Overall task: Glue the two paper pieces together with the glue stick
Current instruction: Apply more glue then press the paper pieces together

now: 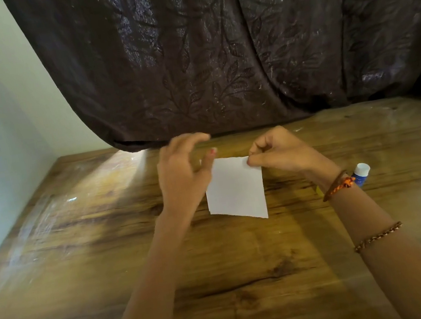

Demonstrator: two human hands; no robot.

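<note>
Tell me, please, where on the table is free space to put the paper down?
Bare wooden table lies left of the left hand and near, between the forearms. Crowded: right, where the glue stick lies behind the right hand pinching the paper.

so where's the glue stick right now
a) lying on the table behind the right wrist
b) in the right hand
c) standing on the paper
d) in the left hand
a: the glue stick lies on the table just behind the right wrist, while the right hand pinches the paper at its top corner.
</note>
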